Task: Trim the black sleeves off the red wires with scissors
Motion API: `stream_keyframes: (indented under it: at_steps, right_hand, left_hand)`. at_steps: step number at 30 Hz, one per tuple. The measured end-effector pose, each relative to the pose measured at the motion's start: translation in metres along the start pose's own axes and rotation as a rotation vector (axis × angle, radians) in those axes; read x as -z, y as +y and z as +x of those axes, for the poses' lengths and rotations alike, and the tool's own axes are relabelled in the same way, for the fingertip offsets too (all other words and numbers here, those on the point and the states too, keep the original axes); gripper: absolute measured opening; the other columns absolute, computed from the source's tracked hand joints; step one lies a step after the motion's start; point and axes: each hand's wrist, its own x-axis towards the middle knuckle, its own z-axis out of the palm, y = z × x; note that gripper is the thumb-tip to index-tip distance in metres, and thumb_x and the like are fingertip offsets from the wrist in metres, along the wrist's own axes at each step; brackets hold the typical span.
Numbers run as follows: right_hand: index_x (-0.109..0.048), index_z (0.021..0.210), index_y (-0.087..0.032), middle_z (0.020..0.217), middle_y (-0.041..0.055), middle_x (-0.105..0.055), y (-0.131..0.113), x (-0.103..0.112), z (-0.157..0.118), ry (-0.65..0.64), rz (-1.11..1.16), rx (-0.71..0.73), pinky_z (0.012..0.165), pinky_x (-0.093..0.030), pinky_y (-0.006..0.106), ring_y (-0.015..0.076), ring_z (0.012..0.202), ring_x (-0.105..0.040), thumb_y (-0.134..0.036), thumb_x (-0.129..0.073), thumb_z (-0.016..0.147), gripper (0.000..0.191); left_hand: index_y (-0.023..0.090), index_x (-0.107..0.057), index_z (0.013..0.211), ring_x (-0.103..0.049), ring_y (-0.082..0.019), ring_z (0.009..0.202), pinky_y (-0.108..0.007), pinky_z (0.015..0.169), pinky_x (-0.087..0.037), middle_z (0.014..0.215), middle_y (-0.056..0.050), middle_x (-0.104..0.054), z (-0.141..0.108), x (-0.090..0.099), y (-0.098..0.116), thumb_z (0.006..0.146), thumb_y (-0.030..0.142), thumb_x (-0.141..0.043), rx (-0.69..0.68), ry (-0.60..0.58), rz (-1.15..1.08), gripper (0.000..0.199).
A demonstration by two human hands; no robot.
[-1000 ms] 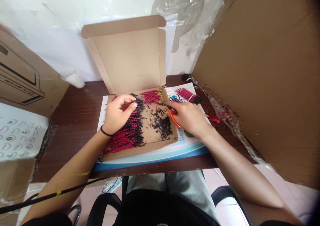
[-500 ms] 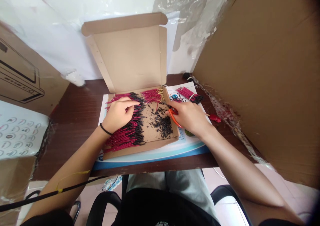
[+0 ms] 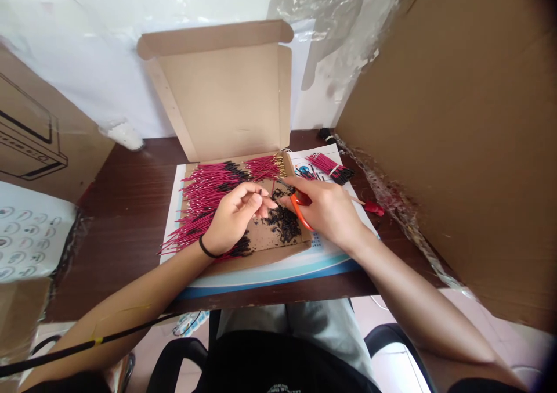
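My left hand [image 3: 235, 216] is curled above the open cardboard box [image 3: 221, 97], its fingertips pinched together, and whatever they hold is too small to make out. Under it lies a spread pile of red wires [image 3: 202, 195] with black ends. My right hand [image 3: 324, 207] grips orange-handled scissors [image 3: 298, 210], their blades pointing up and left over the box floor. Black trimmed scraps [image 3: 282, 224] lie just below the blades. Gold-tipped red wires [image 3: 263, 168] lie at the box's far side.
A banded bundle of red wires [image 3: 328, 168] sits on a printed sheet [image 3: 313, 172] right of the box. A small red item [image 3: 374, 208] lies farther right on the dark wooden table [image 3: 130, 172]. Cardboard panels stand at both sides, and a black cable [image 3: 65, 351] crosses my left forearm.
My left hand has lifted off the wire pile and moved right and toward me, closer to the scissors. The wires at the left now lie more spread out. The right hand has barely moved.
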Motion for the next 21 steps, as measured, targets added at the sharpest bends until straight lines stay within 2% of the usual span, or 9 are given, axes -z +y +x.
stream_keyframes:
  at_steps: [5, 10, 15, 21]
  right_hand:
    - [-0.065, 0.121, -0.026, 0.092, 0.0039, -0.074, -0.005, -0.005, -0.004, 0.007, -0.018, 0.048, 0.067, -0.044, 0.026, 0.0169, 0.076, -0.066, -0.026, -0.058, 0.084, 0.037]
    - [-0.068, 0.117, -0.024, 0.088, 0.0033, -0.074, -0.004, -0.009, -0.005, 0.026, -0.007, 0.071, 0.063, -0.043, 0.026, 0.0166, 0.071, -0.065, -0.025, -0.058, 0.083, 0.035]
    - [-0.069, 0.114, -0.024, 0.085, 0.0026, -0.074, -0.001, -0.010, -0.004, 0.050, 0.046, 0.085, 0.061, -0.043, 0.026, 0.0149, 0.065, -0.063, -0.024, -0.058, 0.083, 0.034]
    - [-0.069, 0.116, -0.025, 0.083, 0.0023, -0.073, -0.002, -0.011, -0.005, 0.066, 0.047, 0.099, 0.058, -0.041, 0.026, 0.0138, 0.063, -0.061, -0.024, -0.057, 0.083, 0.035]
  left_hand:
    - [0.021, -0.058, 0.093, -0.058, -0.012, 0.064, -0.027, 0.063, -0.047, 0.082, -0.004, -0.071, 0.001, 0.001, -0.008, 0.089, 0.040, -0.057, 0.001, -0.014, -0.068, 0.020]
    - [0.019, -0.059, 0.089, -0.056, -0.010, 0.064, -0.024, 0.061, -0.045, 0.079, -0.003, -0.069, 0.001, 0.001, -0.009, 0.086, 0.037, -0.062, 0.024, 0.018, -0.114, 0.019]
    - [0.018, -0.063, 0.089, -0.052, -0.009, 0.062, -0.022, 0.058, -0.042, 0.077, -0.003, -0.066, 0.000, 0.000, -0.009, 0.084, 0.036, -0.065, 0.007, 0.058, -0.107, 0.019]
    - [0.018, -0.064, 0.087, -0.058, -0.010, 0.065, -0.021, 0.059, -0.045, 0.079, -0.003, -0.068, 0.000, 0.000, -0.011, 0.082, 0.037, -0.067, -0.003, 0.113, -0.025, 0.020]
